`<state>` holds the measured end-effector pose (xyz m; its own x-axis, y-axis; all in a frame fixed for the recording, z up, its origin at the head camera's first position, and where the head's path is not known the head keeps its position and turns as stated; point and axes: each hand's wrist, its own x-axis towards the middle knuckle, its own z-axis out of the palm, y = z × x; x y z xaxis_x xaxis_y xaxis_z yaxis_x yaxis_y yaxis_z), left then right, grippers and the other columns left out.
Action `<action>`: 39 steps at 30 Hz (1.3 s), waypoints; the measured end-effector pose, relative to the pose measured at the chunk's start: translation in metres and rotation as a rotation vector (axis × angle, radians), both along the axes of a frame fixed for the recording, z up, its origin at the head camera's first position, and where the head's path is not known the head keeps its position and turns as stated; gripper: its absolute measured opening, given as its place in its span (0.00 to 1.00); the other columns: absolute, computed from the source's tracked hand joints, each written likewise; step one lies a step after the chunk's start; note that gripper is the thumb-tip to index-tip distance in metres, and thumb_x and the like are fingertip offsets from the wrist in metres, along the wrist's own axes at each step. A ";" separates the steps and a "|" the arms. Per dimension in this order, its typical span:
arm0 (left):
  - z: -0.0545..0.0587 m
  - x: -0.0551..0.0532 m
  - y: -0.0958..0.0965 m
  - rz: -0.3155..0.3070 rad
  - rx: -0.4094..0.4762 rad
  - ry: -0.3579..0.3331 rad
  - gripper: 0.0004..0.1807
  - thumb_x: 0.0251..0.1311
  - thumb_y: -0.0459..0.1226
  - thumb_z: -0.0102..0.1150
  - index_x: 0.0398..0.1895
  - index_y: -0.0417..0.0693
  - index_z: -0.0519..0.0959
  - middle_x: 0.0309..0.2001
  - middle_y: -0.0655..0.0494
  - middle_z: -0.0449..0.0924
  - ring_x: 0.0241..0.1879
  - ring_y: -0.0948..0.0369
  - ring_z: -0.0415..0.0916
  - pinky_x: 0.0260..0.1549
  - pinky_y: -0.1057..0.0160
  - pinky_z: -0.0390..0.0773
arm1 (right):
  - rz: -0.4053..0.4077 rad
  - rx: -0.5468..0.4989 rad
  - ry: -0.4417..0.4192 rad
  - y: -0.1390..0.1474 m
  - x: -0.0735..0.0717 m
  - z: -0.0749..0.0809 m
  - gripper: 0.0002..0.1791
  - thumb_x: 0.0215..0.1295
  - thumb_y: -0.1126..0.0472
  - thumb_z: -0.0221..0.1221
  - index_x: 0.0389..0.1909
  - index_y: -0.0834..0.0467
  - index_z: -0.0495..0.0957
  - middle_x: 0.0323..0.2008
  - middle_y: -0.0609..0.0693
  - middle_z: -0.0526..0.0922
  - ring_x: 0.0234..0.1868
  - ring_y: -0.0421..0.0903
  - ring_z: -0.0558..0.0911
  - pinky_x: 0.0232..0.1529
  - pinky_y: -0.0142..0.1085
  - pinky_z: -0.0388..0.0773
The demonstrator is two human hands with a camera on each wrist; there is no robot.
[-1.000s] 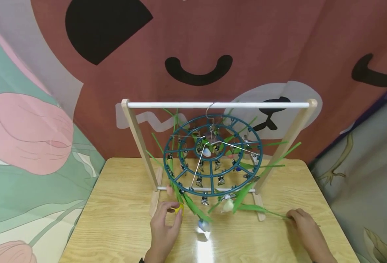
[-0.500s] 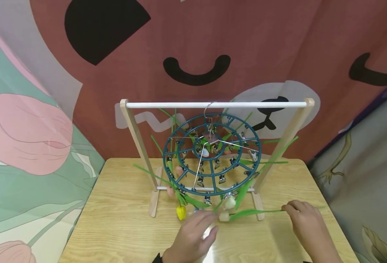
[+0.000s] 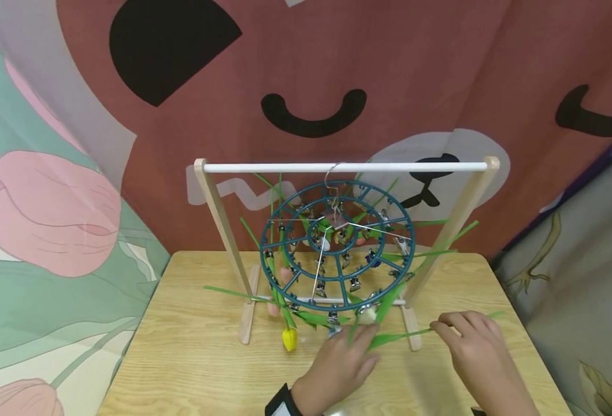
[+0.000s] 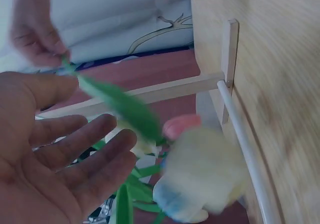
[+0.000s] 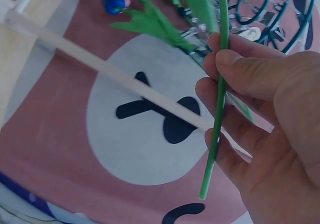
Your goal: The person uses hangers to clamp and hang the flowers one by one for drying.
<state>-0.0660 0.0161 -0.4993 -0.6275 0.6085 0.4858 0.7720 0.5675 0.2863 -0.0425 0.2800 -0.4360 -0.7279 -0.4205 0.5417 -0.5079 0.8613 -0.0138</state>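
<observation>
My right hand (image 3: 474,346) pinches the green stem (image 5: 220,104) of a white tulip between thumb and fingers, in the air right of the rack. Its long leaf (image 3: 389,340) points left toward my left hand (image 3: 339,361). In the left wrist view that hand is spread, palm showing, with nothing gripped. The tulip's white head (image 4: 205,169) is blurred there, just past the fingertips; in the head view my left hand hides it. Above both hands hangs a teal round clip hanger (image 3: 344,292) with several tulips clipped on, a yellow tulip (image 3: 289,339) among them.
A wooden rack with a white top bar (image 3: 264,168) carries the hanger and stands on the wooden table (image 3: 181,346). Its right foot (image 3: 412,329) is between my hands. Metal clips (image 3: 355,283) hang below the rings. A patterned curtain (image 3: 441,69) is behind.
My left hand has moved right from beside the yellow tulip to the white tulip's head. My right hand has shifted slightly left, still pinching the stem. The hanger has turned a little.
</observation>
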 end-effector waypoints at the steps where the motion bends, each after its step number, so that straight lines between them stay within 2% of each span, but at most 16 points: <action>1: -0.001 0.000 0.002 0.014 -0.014 0.000 0.25 0.68 0.43 0.66 0.65 0.44 0.75 0.54 0.53 0.86 0.50 0.60 0.86 0.47 0.66 0.88 | 0.012 0.001 -0.001 -0.002 0.000 0.002 0.32 0.24 0.87 0.71 0.36 0.60 0.86 0.39 0.54 0.84 0.41 0.57 0.80 0.44 0.54 0.78; 5: -0.004 0.002 0.006 0.047 -0.045 -0.008 0.19 0.67 0.42 0.68 0.58 0.48 0.82 0.45 0.56 0.89 0.41 0.64 0.87 0.34 0.71 0.87 | 0.047 0.008 -0.007 -0.009 0.000 0.008 0.32 0.25 0.87 0.71 0.37 0.60 0.86 0.40 0.53 0.84 0.41 0.55 0.80 0.46 0.53 0.78; 9: -0.003 0.002 0.008 0.068 -0.044 -0.007 0.13 0.65 0.41 0.70 0.51 0.51 0.85 0.42 0.58 0.89 0.39 0.65 0.87 0.31 0.73 0.86 | 0.082 0.003 0.009 -0.015 -0.001 0.013 0.29 0.31 0.86 0.68 0.39 0.61 0.86 0.40 0.53 0.84 0.41 0.55 0.79 0.46 0.52 0.78; 11: -0.002 0.002 0.009 0.081 -0.036 -0.004 0.10 0.65 0.39 0.70 0.48 0.52 0.86 0.41 0.59 0.89 0.39 0.67 0.86 0.32 0.76 0.85 | 0.103 0.003 0.025 -0.018 -0.002 0.017 0.19 0.53 0.84 0.59 0.39 0.61 0.86 0.40 0.53 0.83 0.41 0.55 0.79 0.49 0.50 0.77; 13: -0.001 0.002 0.009 0.096 -0.013 -0.014 0.09 0.63 0.37 0.70 0.46 0.51 0.87 0.39 0.59 0.89 0.38 0.68 0.86 0.33 0.79 0.84 | 0.132 -0.015 0.060 -0.023 -0.002 0.021 0.17 0.72 0.76 0.48 0.38 0.61 0.86 0.39 0.52 0.84 0.41 0.54 0.80 0.53 0.47 0.75; 16: -0.001 0.002 0.006 0.112 0.019 -0.027 0.10 0.61 0.35 0.71 0.45 0.48 0.87 0.37 0.59 0.87 0.35 0.69 0.85 0.32 0.82 0.82 | 0.221 -0.117 0.128 -0.033 -0.003 0.028 0.29 0.84 0.63 0.35 0.35 0.60 0.86 0.38 0.51 0.85 0.42 0.52 0.81 0.65 0.38 0.72; 17: -0.002 0.002 0.005 0.115 0.030 -0.027 0.09 0.62 0.35 0.70 0.45 0.47 0.86 0.36 0.59 0.87 0.34 0.70 0.84 0.32 0.83 0.82 | 0.265 -0.165 0.151 -0.036 -0.002 0.030 0.28 0.84 0.62 0.37 0.34 0.59 0.86 0.37 0.51 0.86 0.41 0.51 0.82 0.65 0.34 0.72; 19: -0.002 0.002 0.003 0.117 0.055 -0.014 0.06 0.63 0.33 0.68 0.42 0.45 0.86 0.33 0.60 0.84 0.31 0.70 0.83 0.31 0.84 0.80 | 0.381 -0.271 0.190 -0.043 0.000 0.035 0.25 0.82 0.64 0.42 0.30 0.59 0.85 0.35 0.50 0.86 0.39 0.49 0.82 0.59 0.28 0.76; 20: -0.003 0.001 0.002 0.117 0.066 -0.004 0.04 0.64 0.33 0.67 0.40 0.45 0.85 0.32 0.60 0.83 0.30 0.70 0.82 0.30 0.85 0.80 | 0.450 -0.327 0.191 -0.045 0.002 0.038 0.23 0.80 0.66 0.43 0.29 0.58 0.85 0.34 0.50 0.86 0.37 0.47 0.81 0.53 0.25 0.78; 22: -0.004 0.001 -0.001 0.109 0.108 0.001 0.02 0.65 0.30 0.65 0.37 0.45 0.84 0.32 0.60 0.82 0.30 0.69 0.81 0.31 0.84 0.80 | 0.561 -0.405 0.166 -0.047 0.005 0.041 0.24 0.78 0.70 0.42 0.26 0.58 0.83 0.32 0.50 0.84 0.33 0.43 0.79 0.37 0.22 0.76; 25: -0.004 0.002 -0.006 0.087 0.186 -0.036 0.05 0.63 0.27 0.66 0.37 0.46 0.83 0.34 0.58 0.83 0.34 0.67 0.82 0.37 0.81 0.83 | 0.641 -0.460 0.088 -0.048 0.007 0.037 0.25 0.77 0.72 0.39 0.25 0.55 0.80 0.30 0.47 0.83 0.31 0.38 0.77 0.29 0.21 0.72; 28: -0.002 0.004 -0.013 0.057 0.292 -0.108 0.08 0.63 0.26 0.65 0.40 0.47 0.82 0.38 0.57 0.85 0.39 0.66 0.84 0.42 0.79 0.83 | 0.606 -0.436 -0.003 -0.048 0.007 0.020 0.25 0.78 0.70 0.37 0.29 0.52 0.81 0.33 0.43 0.83 0.33 0.36 0.79 0.34 0.21 0.77; 32: 0.004 0.005 -0.020 -0.009 0.461 -0.090 0.12 0.62 0.23 0.64 0.44 0.45 0.80 0.39 0.56 0.84 0.38 0.65 0.83 0.43 0.80 0.82 | 0.490 -0.388 -0.113 -0.058 0.008 0.000 0.24 0.80 0.66 0.36 0.36 0.50 0.81 0.38 0.40 0.84 0.37 0.36 0.83 0.41 0.19 0.80; 34: 0.005 0.005 -0.023 -0.047 0.542 -0.077 0.14 0.60 0.21 0.63 0.46 0.41 0.80 0.40 0.52 0.85 0.38 0.63 0.84 0.43 0.80 0.83 | 0.415 -0.370 -0.153 -0.068 0.009 -0.004 0.20 0.79 0.69 0.41 0.43 0.51 0.83 0.42 0.40 0.85 0.42 0.38 0.85 0.47 0.17 0.79; 36: 0.005 0.005 -0.027 -0.071 0.609 -0.094 0.16 0.59 0.18 0.62 0.47 0.39 0.79 0.41 0.50 0.85 0.40 0.60 0.86 0.45 0.77 0.85 | 0.362 -0.349 -0.161 -0.080 0.008 -0.009 0.18 0.77 0.70 0.46 0.52 0.54 0.83 0.50 0.44 0.86 0.48 0.42 0.86 0.54 0.16 0.77; 39: 0.002 0.004 -0.032 -0.100 0.686 -0.121 0.16 0.59 0.16 0.60 0.48 0.36 0.77 0.44 0.45 0.85 0.44 0.54 0.88 0.47 0.70 0.88 | 0.309 -0.321 -0.156 -0.098 0.007 -0.014 0.20 0.73 0.71 0.54 0.63 0.59 0.79 0.60 0.52 0.84 0.57 0.50 0.85 0.68 0.18 0.69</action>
